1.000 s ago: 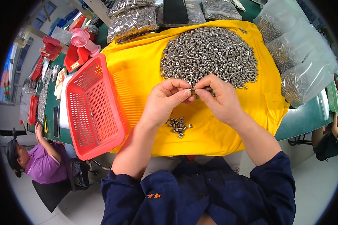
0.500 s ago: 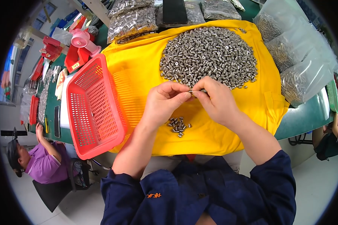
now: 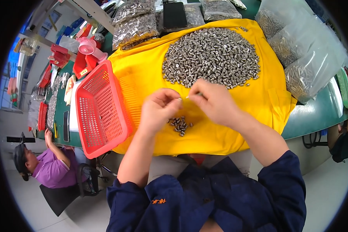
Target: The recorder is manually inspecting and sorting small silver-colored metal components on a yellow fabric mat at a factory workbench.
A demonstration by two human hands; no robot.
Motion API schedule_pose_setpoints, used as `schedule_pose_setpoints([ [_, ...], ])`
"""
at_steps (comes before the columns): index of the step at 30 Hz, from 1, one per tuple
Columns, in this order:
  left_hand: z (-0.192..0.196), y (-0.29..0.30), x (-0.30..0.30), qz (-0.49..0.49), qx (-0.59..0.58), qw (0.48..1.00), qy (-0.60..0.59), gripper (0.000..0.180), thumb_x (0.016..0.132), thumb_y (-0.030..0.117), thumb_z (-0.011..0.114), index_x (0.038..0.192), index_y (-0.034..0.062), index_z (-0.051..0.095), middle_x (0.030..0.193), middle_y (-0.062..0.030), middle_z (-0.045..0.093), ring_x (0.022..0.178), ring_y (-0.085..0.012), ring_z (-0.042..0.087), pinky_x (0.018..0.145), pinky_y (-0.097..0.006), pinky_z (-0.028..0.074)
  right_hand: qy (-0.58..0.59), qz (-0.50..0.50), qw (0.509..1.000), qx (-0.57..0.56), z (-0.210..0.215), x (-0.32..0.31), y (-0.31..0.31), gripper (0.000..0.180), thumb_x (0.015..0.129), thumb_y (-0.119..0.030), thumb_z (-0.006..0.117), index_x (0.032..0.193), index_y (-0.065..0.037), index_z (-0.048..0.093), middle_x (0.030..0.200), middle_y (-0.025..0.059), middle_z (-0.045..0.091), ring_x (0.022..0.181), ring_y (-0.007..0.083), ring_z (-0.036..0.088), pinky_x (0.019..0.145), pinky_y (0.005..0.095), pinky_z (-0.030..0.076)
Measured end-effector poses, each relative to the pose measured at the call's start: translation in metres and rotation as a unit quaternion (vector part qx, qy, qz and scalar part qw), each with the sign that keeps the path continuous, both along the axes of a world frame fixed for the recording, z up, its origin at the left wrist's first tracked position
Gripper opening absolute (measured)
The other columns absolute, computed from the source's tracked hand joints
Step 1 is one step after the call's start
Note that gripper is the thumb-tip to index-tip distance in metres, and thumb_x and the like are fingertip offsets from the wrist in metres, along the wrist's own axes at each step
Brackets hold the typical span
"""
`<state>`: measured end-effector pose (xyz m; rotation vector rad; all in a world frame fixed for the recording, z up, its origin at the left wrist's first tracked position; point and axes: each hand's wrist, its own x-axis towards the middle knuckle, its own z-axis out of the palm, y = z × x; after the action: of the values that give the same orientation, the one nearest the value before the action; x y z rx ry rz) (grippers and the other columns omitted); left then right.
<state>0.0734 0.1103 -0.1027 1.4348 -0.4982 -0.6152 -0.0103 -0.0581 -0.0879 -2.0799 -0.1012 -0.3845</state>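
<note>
My left hand [image 3: 158,110] is closed in a pinch, with a tiny bright spot at its fingertips too small to name. Just across a narrow gap, my right hand [image 3: 214,101] pinches too; a small bright tip shows at its fingers, and what it holds is mostly hidden. Beyond both hands, a broad pile of small silvery metal cylinders [image 3: 212,56] is spread on a yellow cloth [image 3: 228,135]. Nearer to me, below the gap between the hands, lies a small heap of the same metal cylinders [image 3: 179,125].
A red perforated plastic basket [image 3: 125,133] stands at the left. Bags of metal parts [image 3: 135,31] and a black phone-like device [image 3: 174,15] lie at the back. More clear bags [image 3: 299,79] line the right. A pink fan [image 3: 87,47] stands back left; a person in purple [image 3: 54,168] sits left.
My hands, fingertips together on a small metal piece before, have come apart. The left moved slightly left and the right slightly nearer the pile's lower edge. The whole view shifted a little.
</note>
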Motion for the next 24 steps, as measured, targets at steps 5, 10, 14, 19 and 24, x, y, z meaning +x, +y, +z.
schedule_pose_setpoints([
  [5,-0.003,0.012,0.004,0.086,0.101,0.978,-0.158,0.005,0.075,-0.001,0.058,0.081,0.0001,0.057,0.075,-0.0026,0.059,0.065,-0.0098,0.057,0.061,-0.022,0.047,-0.009,-0.062,0.989,0.135,0.007,0.004,-0.018,0.007,0.082,-0.01,0.053,0.083,-0.003,0.052,0.065,0.0099,0.053,0.055,0.021,0.051,0.053,0.0291,0.041],
  [10,-0.009,0.021,-0.005,0.019,0.215,0.896,-0.388,0.007,0.07,-0.002,0.058,0.077,0.0015,0.057,0.077,-0.0074,0.06,0.065,-0.0165,0.06,0.059,-0.026,0.047,-0.055,-0.047,0.996,0.052,0.004,0.007,-0.016,0.006,0.081,-0.007,0.053,0.084,-0.002,0.052,0.067,0.0064,0.053,0.057,0.0152,0.049,0.054,0.0259,0.04],
  [14,-0.001,0.023,-0.016,-0.037,0.174,0.899,-0.399,0.011,0.068,-0.001,0.06,0.078,0.0023,0.057,0.081,-0.0086,0.06,0.073,-0.0239,0.059,0.065,-0.029,0.047,-0.032,-0.05,0.996,0.066,0.005,0.004,-0.016,0.006,0.082,-0.007,0.054,0.086,-0.002,0.053,0.07,0.0024,0.052,0.06,0.0084,0.047,0.056,0.0216,0.04],
  [19,0.008,-0.009,-0.015,0.009,0.213,0.895,-0.392,0.011,0.07,0.008,0.062,0.08,0.0036,0.058,0.081,-0.01,0.059,0.074,-0.028,0.058,0.067,-0.033,0.047,-0.059,-0.089,0.987,0.122,0.0,0.009,-0.016,0.009,0.081,-0.011,0.055,0.084,-0.003,0.054,0.064,0.0064,0.055,0.053,0.0136,0.05,0.05,0.0267,0.04],
  [24,0.001,-0.048,-0.007,-0.031,0.312,0.832,-0.457,0.017,0.071,0.015,0.065,0.083,0.0049,0.061,0.077,-0.0116,0.057,0.071,-0.0294,0.057,0.064,-0.035,0.046,-0.079,-0.099,0.985,0.118,0.0,0.009,-0.019,0.009,0.081,-0.011,0.056,0.084,-0.002,0.053,0.068,0.0066,0.057,0.055,0.0114,0.05,0.052,0.0249,0.041],
])
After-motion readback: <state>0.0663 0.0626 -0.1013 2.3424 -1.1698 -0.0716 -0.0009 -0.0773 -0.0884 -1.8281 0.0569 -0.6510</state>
